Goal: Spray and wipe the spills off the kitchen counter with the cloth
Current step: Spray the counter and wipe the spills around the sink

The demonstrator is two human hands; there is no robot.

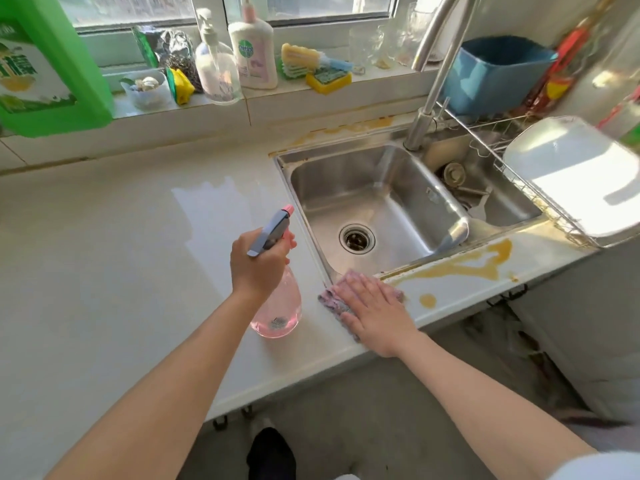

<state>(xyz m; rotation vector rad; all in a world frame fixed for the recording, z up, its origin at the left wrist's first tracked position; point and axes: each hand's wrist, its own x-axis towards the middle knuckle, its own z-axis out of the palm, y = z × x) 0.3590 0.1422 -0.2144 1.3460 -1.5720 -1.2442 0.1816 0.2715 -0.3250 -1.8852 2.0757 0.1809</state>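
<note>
My left hand (258, 263) grips the neck of a pink spray bottle (278, 306) with a blue-grey trigger, standing on the white counter (104, 271) left of the sink. My right hand (372, 313) lies flat, fingers spread, on a purple-grey cloth (329, 299) at the counter's front edge by the sink's near corner. A yellow-brown spill (460, 268) spreads along the front strip right of the cloth, with a round drop (427, 300) near the edge. More yellow stain (349, 128) runs behind the sink. A wet patch (221, 199) shines on the counter.
A steel double sink (374, 202) with a tall faucet (429, 84) sits at centre right. A dish rack with a white board (571, 174) is at right. Soap bottles (254, 46), sponges (327, 79) and a blue bin (498, 71) line the windowsill. A green jug (45, 64) stands at left.
</note>
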